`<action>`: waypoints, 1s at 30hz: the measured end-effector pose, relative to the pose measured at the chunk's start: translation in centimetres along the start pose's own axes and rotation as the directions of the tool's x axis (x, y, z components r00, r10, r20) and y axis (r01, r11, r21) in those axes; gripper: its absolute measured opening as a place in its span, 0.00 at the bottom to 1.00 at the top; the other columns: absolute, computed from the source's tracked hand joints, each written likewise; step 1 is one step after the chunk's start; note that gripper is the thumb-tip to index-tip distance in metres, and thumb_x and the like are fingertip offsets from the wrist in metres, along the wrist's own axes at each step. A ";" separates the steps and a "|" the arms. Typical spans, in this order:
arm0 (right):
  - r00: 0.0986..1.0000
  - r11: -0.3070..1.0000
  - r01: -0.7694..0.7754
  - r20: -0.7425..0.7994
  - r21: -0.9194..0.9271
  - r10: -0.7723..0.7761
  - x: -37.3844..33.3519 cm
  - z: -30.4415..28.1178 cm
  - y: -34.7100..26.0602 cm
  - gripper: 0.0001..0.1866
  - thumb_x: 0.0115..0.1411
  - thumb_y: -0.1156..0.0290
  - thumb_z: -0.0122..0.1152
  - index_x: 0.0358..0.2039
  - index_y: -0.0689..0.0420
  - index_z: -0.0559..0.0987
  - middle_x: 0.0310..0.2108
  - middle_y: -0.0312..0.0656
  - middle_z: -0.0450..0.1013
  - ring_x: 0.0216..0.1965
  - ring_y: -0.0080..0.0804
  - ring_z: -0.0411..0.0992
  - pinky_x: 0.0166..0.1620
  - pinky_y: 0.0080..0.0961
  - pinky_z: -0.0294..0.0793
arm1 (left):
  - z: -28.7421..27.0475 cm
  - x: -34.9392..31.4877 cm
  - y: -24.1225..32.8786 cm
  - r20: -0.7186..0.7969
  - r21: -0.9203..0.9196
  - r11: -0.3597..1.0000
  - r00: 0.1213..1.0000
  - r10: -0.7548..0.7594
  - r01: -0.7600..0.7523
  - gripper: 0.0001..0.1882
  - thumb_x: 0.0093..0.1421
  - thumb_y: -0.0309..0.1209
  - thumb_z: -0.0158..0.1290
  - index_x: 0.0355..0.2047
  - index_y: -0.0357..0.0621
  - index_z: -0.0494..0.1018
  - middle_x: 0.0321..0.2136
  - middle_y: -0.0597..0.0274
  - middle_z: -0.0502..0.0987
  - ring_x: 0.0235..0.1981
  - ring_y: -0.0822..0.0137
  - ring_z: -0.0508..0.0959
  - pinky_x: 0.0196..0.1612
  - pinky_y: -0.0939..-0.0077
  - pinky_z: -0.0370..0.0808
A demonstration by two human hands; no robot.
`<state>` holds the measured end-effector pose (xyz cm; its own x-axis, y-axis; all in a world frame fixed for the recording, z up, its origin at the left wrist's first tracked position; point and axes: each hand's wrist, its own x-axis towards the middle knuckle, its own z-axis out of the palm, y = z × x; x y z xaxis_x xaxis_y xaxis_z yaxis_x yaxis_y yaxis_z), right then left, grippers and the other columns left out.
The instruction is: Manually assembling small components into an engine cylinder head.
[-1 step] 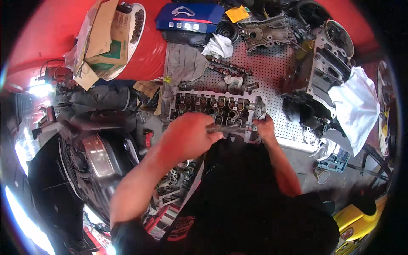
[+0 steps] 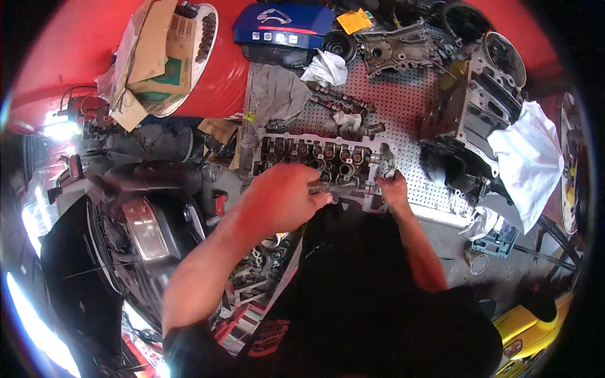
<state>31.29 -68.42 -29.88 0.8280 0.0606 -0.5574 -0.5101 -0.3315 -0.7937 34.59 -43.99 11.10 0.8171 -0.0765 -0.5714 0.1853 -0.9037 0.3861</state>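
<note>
Head view. Perforated tabletop (image 2: 401, 106) carrying an engine head (image 2: 337, 156); engine block (image 2: 480, 120) to its right, grey cloth (image 2: 274, 91) and blue case (image 2: 283, 20) beyond it. Left hand (image 2: 283, 194): over its near edge, forearm (image 2: 211, 268) slanting, fingers curled round a blurred metal piece (image 2: 333, 188). Right hand (image 2: 394, 191): at its right end, fingers bent, grip unclear.

Left forearm (image 2: 211, 261): bare, slanting up and rightward.
Left hand (image 2: 283, 198): curled in a grip, thumb (image 2: 323, 200) pointing right.
Right forearm (image 2: 418, 247): bare, slanting up and leftward.
Right hand (image 2: 393, 190): partly bent, apart from the left.
</note>
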 end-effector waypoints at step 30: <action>0.972 0.966 -0.228 -0.035 0.123 0.234 4.2 -1.4 1.0 0.05 0.62 0.72 0.63 0.30 0.57 0.77 0.18 0.36 0.69 0.15 0.28 0.66 0.19 0.30 0.66 | 10.8 -18.4 -26.1 -0.343 -0.627 0.668 0.627 -0.699 0.402 0.15 0.64 0.39 0.64 0.39 0.39 0.81 0.24 0.51 0.80 0.24 0.63 0.80 0.30 0.63 0.74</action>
<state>34.56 -69.82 -32.67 0.6935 -0.0511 -0.7187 -0.7100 -0.2181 -0.6696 8.75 -23.54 3.70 0.5700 0.7287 -0.3796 0.7942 -0.3702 0.4818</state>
